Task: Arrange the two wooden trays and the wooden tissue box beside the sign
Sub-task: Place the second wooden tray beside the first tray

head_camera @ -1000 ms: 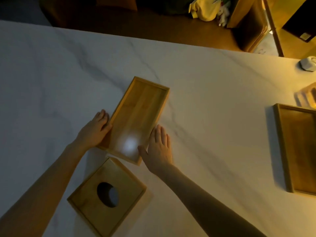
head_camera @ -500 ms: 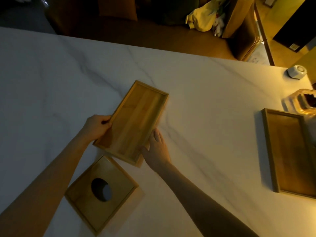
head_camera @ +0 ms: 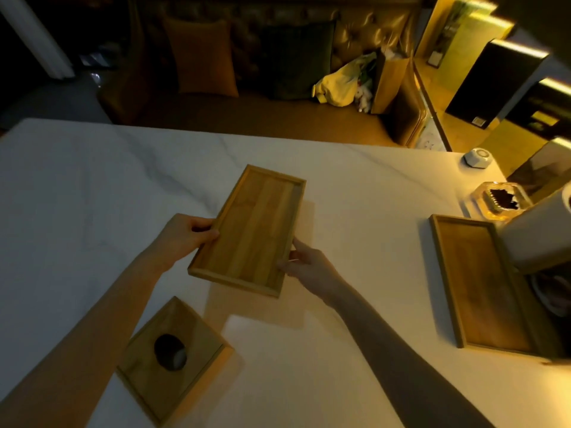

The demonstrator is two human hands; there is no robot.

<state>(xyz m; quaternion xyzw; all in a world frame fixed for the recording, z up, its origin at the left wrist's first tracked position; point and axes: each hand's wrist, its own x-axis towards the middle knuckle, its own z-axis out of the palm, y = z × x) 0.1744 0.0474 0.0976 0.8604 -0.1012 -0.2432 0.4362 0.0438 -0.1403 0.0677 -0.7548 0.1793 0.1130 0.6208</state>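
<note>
Lifted now off the worktop [head_camera: 92, 193], the wooden tray [head_camera: 250, 231] hangs between left hand [head_camera: 182, 234] and right hand [head_camera: 304, 265], both closed on its long edges. Second tray [head_camera: 475, 282] waits far beyond the right hand; tissue box [head_camera: 173, 356] lies under the left forearm.

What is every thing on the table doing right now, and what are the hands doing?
Middle tray: empty, lifted off the table, held at both sides.
Left hand: gripping the tray's left edge.
Right hand: gripping the tray's right edge.
Right tray: flat on the table, untouched.
Tissue box: on the table, untouched.
</note>
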